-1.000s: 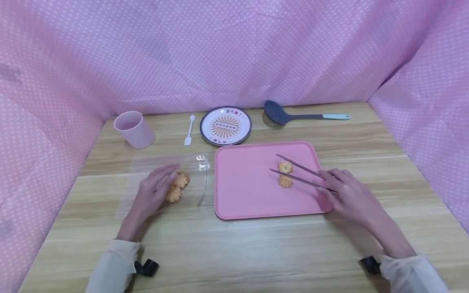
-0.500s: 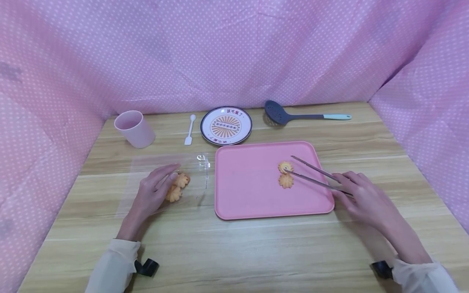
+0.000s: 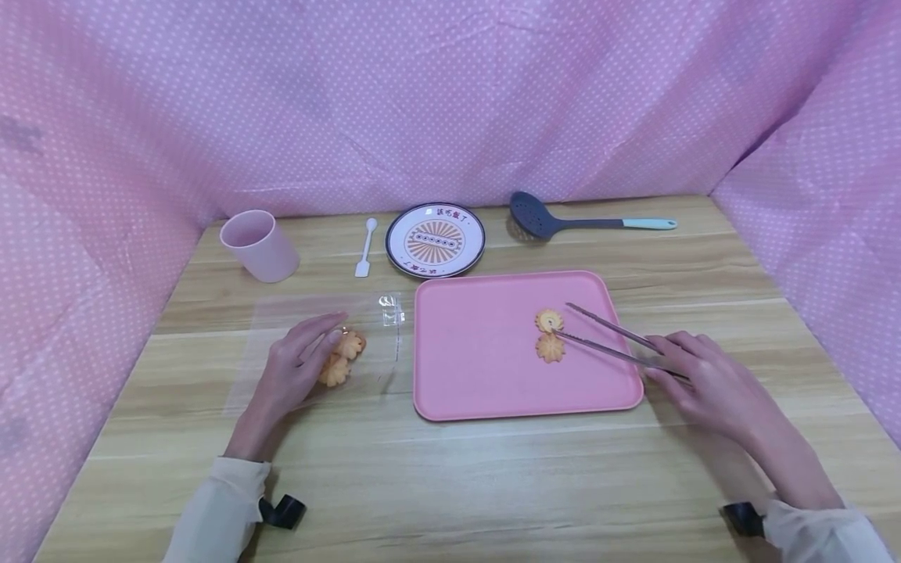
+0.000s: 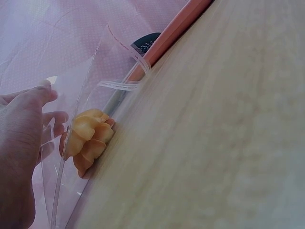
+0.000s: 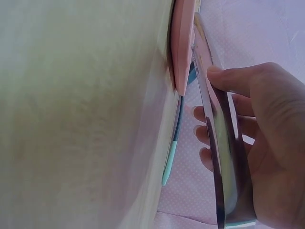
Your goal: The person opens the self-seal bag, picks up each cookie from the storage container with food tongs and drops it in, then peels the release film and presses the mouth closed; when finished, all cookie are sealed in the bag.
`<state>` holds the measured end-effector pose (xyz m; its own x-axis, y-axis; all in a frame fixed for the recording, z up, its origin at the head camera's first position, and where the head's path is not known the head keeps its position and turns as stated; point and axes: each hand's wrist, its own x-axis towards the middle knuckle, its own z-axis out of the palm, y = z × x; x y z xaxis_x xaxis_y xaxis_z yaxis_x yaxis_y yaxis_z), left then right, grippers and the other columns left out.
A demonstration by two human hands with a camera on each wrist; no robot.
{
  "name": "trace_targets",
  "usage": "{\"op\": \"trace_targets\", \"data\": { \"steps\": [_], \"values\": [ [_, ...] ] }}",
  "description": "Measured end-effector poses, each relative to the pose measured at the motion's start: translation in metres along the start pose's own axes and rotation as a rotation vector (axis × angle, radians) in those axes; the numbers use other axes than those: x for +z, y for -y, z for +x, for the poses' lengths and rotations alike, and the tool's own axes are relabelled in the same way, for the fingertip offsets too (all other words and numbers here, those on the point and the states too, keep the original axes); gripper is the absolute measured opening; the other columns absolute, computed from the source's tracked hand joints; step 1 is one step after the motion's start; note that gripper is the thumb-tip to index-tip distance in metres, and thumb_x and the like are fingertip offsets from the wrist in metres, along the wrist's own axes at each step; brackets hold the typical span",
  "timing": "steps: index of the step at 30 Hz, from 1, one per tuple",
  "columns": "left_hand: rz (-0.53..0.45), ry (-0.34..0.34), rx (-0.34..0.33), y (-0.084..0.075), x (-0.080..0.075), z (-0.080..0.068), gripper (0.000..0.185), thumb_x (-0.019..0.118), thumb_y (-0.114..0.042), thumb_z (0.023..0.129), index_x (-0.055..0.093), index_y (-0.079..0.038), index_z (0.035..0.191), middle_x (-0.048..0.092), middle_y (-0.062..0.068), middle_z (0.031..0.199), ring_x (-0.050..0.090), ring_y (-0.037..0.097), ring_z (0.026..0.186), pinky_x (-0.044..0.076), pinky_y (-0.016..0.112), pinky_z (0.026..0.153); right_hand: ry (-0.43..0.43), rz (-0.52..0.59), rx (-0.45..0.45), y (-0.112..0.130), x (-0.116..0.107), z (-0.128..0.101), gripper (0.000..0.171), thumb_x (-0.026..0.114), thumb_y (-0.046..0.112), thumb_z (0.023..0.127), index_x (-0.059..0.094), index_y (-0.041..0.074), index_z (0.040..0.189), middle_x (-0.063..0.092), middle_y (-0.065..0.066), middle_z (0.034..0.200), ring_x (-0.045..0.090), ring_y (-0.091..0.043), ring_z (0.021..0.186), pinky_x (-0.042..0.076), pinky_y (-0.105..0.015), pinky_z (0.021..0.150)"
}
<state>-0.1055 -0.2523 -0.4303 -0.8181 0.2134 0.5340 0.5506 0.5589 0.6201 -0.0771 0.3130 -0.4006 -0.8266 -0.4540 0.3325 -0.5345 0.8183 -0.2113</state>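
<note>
right hand [image 3: 711,383] grips tongs [image 3: 612,344], drawn back toward the desk's right edge, tips apart beside two cookies [image 3: 549,335] on pink tray [image 3: 479,383] | left hand [image 3: 299,367] unmoved, fingers flat on clear bag [image 3: 317,320] over cookies near left edge

The left hand [image 4: 21,143] lies on a clear plastic bag [image 4: 90,86] on the wooden table [image 4: 214,133], fingers straight, just beside orange flower-shaped cookies [image 4: 88,138] inside it; behind runs a pink tray edge [image 4: 176,28]
</note>
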Motion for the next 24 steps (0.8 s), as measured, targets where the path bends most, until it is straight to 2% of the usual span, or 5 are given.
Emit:
{"op": "trace_targets", "data": {
  "steps": [5, 16, 24],
  "values": [
    [0.001, 0.001, -0.009, 0.0002, -0.0008, -0.0006, 0.037, 0.065, 0.011, 0.095, 0.071, -0.001, 0.129, 0.070, 0.014, 0.130, 0.061, 0.037, 0.123, 0.041, 0.017, 0.108, 0.023, 0.021, -0.002, 0.0018, 0.0010, 0.0042, 0.052, 0.085, 0.009, 0.079, 0.069, -0.002, 0.127, 0.068, -0.013, 0.111, 0.064, -0.038, 0.099, 0.054, -0.060, 0.079],
    [-0.009, -0.001, 0.006, 0.0006, -0.0008, 0.0005, 0.038, 0.065, 0.013, 0.094, 0.071, 0.000, 0.129, 0.070, 0.015, 0.130, 0.062, 0.037, 0.122, 0.041, 0.017, 0.109, 0.076, 0.046, 0.022, 0.0042, 0.0001, 0.0072, 0.050, 0.085, 0.009, 0.081, 0.069, 0.000, 0.128, 0.068, -0.011, 0.114, 0.064, -0.037, 0.103, 0.055, -0.061, 0.080],
    [-0.018, -0.001, 0.005, 0.0011, -0.0003, 0.0002, 0.039, 0.065, 0.014, 0.094, 0.071, -0.001, 0.129, 0.069, 0.014, 0.130, 0.061, 0.036, 0.123, 0.041, 0.017, 0.108, 0.070, 0.059, -0.005, 0.0039, 0.0008, 0.0093, 0.051, 0.086, 0.008, 0.080, 0.069, 0.001, 0.127, 0.069, -0.010, 0.112, 0.065, -0.036, 0.100, 0.056, -0.061, 0.080]
  ]
}}
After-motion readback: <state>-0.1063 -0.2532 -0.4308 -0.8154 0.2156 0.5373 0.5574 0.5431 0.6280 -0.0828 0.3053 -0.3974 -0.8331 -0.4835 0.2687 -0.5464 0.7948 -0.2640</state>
